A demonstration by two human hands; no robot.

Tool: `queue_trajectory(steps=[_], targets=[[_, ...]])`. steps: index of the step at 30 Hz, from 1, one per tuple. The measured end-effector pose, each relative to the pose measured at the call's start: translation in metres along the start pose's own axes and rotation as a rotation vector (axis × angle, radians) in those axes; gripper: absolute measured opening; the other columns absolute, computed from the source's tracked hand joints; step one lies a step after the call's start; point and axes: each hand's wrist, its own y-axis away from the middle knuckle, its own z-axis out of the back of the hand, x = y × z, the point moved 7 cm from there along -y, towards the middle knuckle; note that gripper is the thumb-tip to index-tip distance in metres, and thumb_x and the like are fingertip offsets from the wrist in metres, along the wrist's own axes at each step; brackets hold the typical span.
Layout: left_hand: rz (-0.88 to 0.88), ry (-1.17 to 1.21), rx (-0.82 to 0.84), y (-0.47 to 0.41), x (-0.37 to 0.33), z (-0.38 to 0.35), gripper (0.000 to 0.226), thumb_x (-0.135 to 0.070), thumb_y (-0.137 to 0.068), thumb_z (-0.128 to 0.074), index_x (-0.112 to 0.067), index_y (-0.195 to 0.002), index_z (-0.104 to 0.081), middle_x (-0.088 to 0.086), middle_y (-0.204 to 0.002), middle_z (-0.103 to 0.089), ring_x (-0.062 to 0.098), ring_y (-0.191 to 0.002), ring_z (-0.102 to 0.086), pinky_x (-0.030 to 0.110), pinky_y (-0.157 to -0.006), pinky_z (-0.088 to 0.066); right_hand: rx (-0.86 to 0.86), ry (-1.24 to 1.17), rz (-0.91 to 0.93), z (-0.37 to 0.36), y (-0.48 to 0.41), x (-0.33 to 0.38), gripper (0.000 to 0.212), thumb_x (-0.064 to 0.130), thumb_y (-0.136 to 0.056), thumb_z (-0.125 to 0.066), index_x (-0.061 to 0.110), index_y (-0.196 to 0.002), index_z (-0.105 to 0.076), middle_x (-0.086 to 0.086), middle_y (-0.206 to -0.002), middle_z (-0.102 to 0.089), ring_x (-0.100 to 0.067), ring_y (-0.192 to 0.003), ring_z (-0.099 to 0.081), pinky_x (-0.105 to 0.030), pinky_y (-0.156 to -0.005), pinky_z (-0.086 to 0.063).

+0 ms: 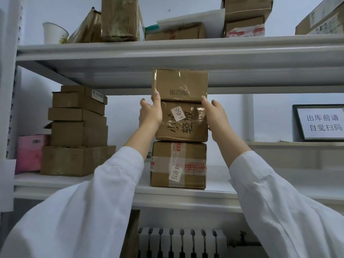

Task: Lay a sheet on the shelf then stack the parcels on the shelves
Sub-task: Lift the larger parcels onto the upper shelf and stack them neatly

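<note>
Head view: third parcel going onto the stack

The middle shelf (74,185) is carrying a three-box stack. Left hand (150,113) and right hand (216,116) are gripping the top parcel (179,84) and K-4545 parcel (181,121); uneven release risks toppling.

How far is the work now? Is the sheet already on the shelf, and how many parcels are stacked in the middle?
The middle shelf looks already covered in white, probably the sheet. Three parcels stand in one column: the K-9115 box, the K-4545 box and the top box. The left hand and right hand press the sides of the upper two, squaring them. Space remains to the right; no waiting parcels are visible.
</note>
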Motion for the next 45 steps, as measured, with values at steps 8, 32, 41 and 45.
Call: queue_trajectory(steps=[8, 32, 41, 45], targets=[[-0.51, 0.276, -0.258, 0.084, -0.012, 0.006, 0.031, -0.022, -0.089, -0.05, -0.016, -0.119, -0.044, -0.004, -0.091, -0.059, 0.007, -0.082, -0.057, 0.02, -0.072, -0.047, -0.108, 0.153, 0.369, 0.021, 0.076, -0.005, 0.028, 0.029, -0.094, -0.053, 0.019, -0.119, -0.055, 0.009, -0.113, -0.052, -0.013, -0.113, -0.051, -0.032, -0.096, -0.045], [0.295, 0.693, 0.371, 0.309, 0.127, -0.187, 0.028, -0.004, -0.092, -0.043, -0.015, -0.071, -0.058, -0.008, -0.042, -0.056, 0.004, -0.039, -0.046, 0.016, -0.042, -0.035, -0.184, 0.6, 0.04, 0.218, 0.219, -0.201, 0.016, 0.02, -0.092, -0.055, 0.012, -0.092, -0.069, 0.0, -0.086, -0.066, -0.016, -0.084, -0.062, -0.037, -0.078, -0.052], [0.784, 0.526, 0.442, 0.381, 0.174, -0.317, 0.024, -0.011, -0.092, -0.045, -0.017, -0.071, -0.056, -0.003, -0.058, -0.055, 0.005, -0.044, -0.046, 0.014, -0.037, -0.029, -0.147, 0.814, -0.354, 0.334, 0.204, -0.304, 0.044, 0.036, -0.09, -0.052, 0.018, -0.13, -0.051, -0.007, -0.141, -0.045, -0.029, -0.13, -0.041, -0.049, -0.107, -0.035], [0.916, 0.441, 0.452, 0.407, 0.182, -0.365, 0.016, -0.015, -0.093, -0.048, -0.014, -0.079, -0.056, -0.003, -0.07, -0.055, 0.007, -0.055, -0.045, 0.016, -0.044, -0.034, -0.02, 1.02, -0.277, 0.361, 0.189, -0.32, 0.047, 0.034, -0.094, -0.048, 0.015, -0.136, -0.047, -0.008, -0.147, -0.04, -0.026, -0.139, -0.029, -0.043, -0.115, -0.025]])
